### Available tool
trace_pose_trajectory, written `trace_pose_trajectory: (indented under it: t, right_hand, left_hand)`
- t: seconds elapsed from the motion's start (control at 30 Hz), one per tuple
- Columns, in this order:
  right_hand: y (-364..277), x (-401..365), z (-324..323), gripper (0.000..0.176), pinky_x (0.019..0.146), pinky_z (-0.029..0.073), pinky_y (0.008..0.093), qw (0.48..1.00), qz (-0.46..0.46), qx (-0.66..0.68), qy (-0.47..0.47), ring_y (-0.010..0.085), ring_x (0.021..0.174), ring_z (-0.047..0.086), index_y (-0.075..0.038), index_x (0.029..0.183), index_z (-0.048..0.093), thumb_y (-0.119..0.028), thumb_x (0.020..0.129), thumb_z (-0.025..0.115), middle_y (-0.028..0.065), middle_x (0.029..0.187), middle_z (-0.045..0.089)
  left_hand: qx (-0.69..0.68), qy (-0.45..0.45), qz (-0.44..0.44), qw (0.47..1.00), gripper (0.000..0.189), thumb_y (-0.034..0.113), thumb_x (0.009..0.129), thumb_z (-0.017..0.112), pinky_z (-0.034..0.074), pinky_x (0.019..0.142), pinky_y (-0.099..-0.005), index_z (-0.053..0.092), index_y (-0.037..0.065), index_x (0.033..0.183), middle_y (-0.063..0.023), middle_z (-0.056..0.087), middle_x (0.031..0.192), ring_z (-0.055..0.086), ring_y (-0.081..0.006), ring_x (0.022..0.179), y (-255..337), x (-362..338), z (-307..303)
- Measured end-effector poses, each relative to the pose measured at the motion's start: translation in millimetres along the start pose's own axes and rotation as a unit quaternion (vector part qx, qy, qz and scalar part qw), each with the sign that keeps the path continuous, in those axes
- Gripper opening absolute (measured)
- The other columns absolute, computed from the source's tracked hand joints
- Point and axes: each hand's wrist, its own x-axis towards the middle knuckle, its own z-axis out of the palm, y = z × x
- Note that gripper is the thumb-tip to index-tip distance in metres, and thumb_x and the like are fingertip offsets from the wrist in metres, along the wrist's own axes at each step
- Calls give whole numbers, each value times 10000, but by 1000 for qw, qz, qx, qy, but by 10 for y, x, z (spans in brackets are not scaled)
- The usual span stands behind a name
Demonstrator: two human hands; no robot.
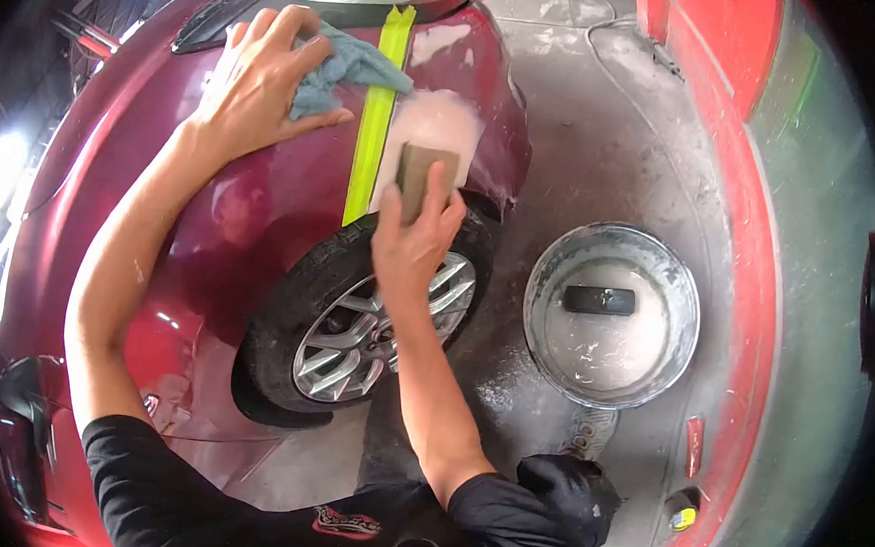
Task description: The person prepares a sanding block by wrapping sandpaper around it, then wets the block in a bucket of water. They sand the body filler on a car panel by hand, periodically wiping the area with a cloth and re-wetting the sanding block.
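Observation:
My left hand [254, 87] is closed around a crumpled blue cloth [342, 70], pressed against the dark red car fender [227, 185]. My right hand [418, 234] grips a brownish sanding block [425, 176] flat on a pale, whitish filler patch [439, 121] above the wheel arch. A strip of yellow-green masking tape [374, 129] runs down the fender between the two hands. Just below my right hand is the wheel [353, 344], with a black tyre and silver spokes; my forearm crosses in front of it.
On the floor to the right stands a metal basin [690, 314] of cloudy water with a dark block [599, 300] in it. A red tool-like piece [694, 447] and a tape measure [683, 515] lie near another red car panel [754, 343]. A thin hose [657, 117] trails across the floor.

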Motion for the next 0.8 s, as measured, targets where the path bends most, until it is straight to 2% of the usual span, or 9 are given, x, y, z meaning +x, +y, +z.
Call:
trace_pose_trajectory:
  t: [0.07, 0.1, 0.2, 0.23, 0.37, 0.53, 0.57, 0.67, 0.8]
  right_hand:
    - [-60, -227, 8, 678, 1082, 397, 568, 999, -41, -5, 0, 543, 1246, 482, -7, 1507, 477, -307, 953, 728, 376, 1336, 454]
    - [-54, -241, 5, 684, 1070, 403, 571, 998, -62, 5, 6, 545, 1231, 485, 0, 1506, 477, -290, 943, 734, 377, 1318, 461]
    - [17, 78, 30, 669, 1044, 417, 573, 999, -32, -17, 15, 535, 1209, 498, 2, 1500, 482, -272, 942, 729, 374, 1304, 470]
    - [-63, 232, -28, 640, 1016, 430, 574, 1000, 20, -7, -7, 532, 1197, 506, -5, 1493, 491, -266, 952, 712, 368, 1298, 476]
    - [-63, 133, 72, 631, 999, 433, 571, 999, -19, -21, 41, 525, 1170, 518, -12, 1491, 492, -285, 961, 698, 359, 1274, 485]
    - [-18, 58, -16, 643, 987, 437, 558, 996, -70, -60, 4, 510, 1138, 530, -8, 1504, 477, -281, 962, 690, 373, 1274, 485]
    - [-73, 245, -56, 650, 988, 434, 553, 998, -20, -54, -18, 511, 1133, 525, 3, 1506, 474, -282, 962, 685, 382, 1259, 489]
    - [-45, 301, 23, 646, 990, 433, 559, 999, -15, -32, 26, 517, 1141, 521, 11, 1499, 479, -279, 960, 686, 391, 1252, 490]
    - [-89, -154, 16, 648, 981, 435, 578, 995, -94, -36, 23, 512, 1138, 532, 0, 1492, 488, -273, 948, 709, 378, 1241, 505]
  left_hand:
    - [13, 41, 46, 998, 477, 453, 838, 806, 421, 993, -520, 682, 47, 1055, -128, 581, 1316, 569, -342, 1171, 17, 42, 34]
    - [20, 51, 53, 997, 437, 358, 806, 835, 431, 982, -498, 676, 57, 1081, -93, 602, 1329, 574, -318, 1182, -4, 52, 96]
    - [3, -4, 42, 999, 356, 242, 759, 861, 460, 963, -469, 672, 72, 1008, -60, 648, 1168, 580, -293, 1158, -55, 77, 190]
    - [3, -10, 32, 999, 408, 145, 710, 872, 466, 965, -439, 703, 111, 1080, -22, 667, 1150, 592, -273, 1166, -28, 84, 164]
    - [47, -23, 52, 997, 647, 149, 718, 857, 460, 963, -456, 687, 226, 1338, -37, 655, 1192, 583, -283, 1151, 71, 125, 121]
    - [35, -18, 46, 998, 511, 147, 753, 826, 453, 1009, -457, 733, 216, 1251, -26, 658, 1186, 585, -273, 1156, 26, 138, 183]
    - [38, -24, 45, 998, 514, 147, 752, 826, 454, 1009, -457, 732, 218, 1252, -24, 659, 1185, 586, -272, 1158, 32, 136, 176]
    - [50, -12, 53, 997, 513, 139, 753, 823, 455, 1005, -457, 730, 223, 1250, -19, 658, 1187, 587, -268, 1162, 40, 93, 179]
    - [51, -19, 36, 998, 538, 109, 741, 830, 455, 1013, -457, 723, 223, 1256, -17, 654, 1204, 591, -274, 1163, 57, 88, 186]
